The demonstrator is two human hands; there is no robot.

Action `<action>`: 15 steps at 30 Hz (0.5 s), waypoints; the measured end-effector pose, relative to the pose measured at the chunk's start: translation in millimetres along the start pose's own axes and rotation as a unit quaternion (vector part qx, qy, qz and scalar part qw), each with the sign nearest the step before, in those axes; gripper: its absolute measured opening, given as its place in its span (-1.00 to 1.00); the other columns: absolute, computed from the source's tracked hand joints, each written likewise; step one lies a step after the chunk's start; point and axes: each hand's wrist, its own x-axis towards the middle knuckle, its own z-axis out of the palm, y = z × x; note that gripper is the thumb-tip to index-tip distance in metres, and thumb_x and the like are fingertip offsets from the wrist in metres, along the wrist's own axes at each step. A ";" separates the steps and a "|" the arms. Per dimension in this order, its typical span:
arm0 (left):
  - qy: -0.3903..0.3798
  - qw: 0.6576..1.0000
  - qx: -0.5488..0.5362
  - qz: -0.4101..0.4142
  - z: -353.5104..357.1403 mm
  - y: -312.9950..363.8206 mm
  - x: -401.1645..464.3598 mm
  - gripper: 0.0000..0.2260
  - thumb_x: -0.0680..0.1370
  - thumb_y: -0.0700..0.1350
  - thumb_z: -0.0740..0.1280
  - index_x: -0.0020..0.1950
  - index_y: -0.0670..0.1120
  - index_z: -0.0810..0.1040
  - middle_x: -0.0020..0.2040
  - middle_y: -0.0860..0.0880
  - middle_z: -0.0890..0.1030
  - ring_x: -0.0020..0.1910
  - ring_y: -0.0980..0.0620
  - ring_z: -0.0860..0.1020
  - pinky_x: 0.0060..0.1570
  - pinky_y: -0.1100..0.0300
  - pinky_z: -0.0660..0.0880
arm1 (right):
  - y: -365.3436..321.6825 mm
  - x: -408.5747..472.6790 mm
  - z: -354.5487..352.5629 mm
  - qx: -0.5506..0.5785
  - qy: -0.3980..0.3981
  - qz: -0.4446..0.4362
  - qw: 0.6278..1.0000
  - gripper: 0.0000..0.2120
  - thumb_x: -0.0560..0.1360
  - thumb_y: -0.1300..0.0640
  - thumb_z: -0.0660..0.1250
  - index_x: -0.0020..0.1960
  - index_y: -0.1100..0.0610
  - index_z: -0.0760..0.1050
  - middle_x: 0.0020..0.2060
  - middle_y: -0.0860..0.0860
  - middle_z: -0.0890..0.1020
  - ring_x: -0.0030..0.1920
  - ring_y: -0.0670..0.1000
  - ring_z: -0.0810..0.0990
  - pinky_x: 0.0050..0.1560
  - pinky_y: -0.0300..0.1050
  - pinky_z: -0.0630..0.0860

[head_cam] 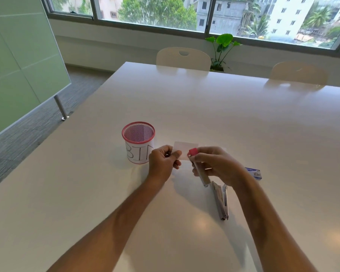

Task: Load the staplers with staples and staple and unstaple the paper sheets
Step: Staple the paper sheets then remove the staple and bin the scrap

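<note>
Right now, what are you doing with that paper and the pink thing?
A person sits at a white table. The left hand pinches a small paper sheet by its edge, and the right hand grips a stapler with a pink end, held up against the paper. A second stapler lies open on the table beside the right arm. A pink mesh cup marked BIN stands on the left.

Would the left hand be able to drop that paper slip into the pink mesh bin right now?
Probably yes. The left hand pinches the paper slip just beside the pink mesh bin, whose top is open, and nothing lies between them. The right hand holds a stapler at the slip's other edge and might need to release first.
</note>
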 end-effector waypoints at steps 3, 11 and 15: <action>-0.004 1.000 0.006 0.005 1.1 -2.0 1.3 -0.90 0.50 -0.13 0.41 -0.09 -0.17 0.63 -0.32 -0.09 0.66 -0.40 0.02 0.62 -0.29 0.14 0.61 | 2.5 2.2 -8.9 0.093 -0.028 -0.008 0.995 -0.62 0.39 0.07 0.45 0.15 0.21 0.55 -0.09 0.16 0.60 -0.21 0.12 0.67 -0.19 -0.12 0.62; -0.017 1.000 0.008 0.016 1.1 -2.5 2.7 -0.89 0.49 -0.16 0.42 -0.17 -0.19 0.62 -0.39 -0.08 0.63 -0.45 0.02 0.58 -0.34 0.15 0.58 | -7.3 8.0 -22.7 -0.044 0.075 -0.035 0.996 -0.76 0.45 -0.03 0.43 -0.01 0.12 0.64 -0.43 -0.04 0.45 -0.45 -0.05 0.40 -0.53 -0.28 0.29; -0.020 0.999 0.007 0.024 0.1 -0.6 0.3 -0.89 0.50 -0.16 0.41 -0.12 -0.20 0.62 -0.33 -0.12 0.64 -0.42 0.00 0.59 -0.31 0.11 0.61 | -29.7 15.6 -21.5 -0.253 0.095 -0.036 0.962 -0.67 0.38 -0.20 0.40 -0.08 0.05 0.65 -0.42 -0.06 0.53 -0.42 -0.07 0.42 -0.40 -0.22 0.42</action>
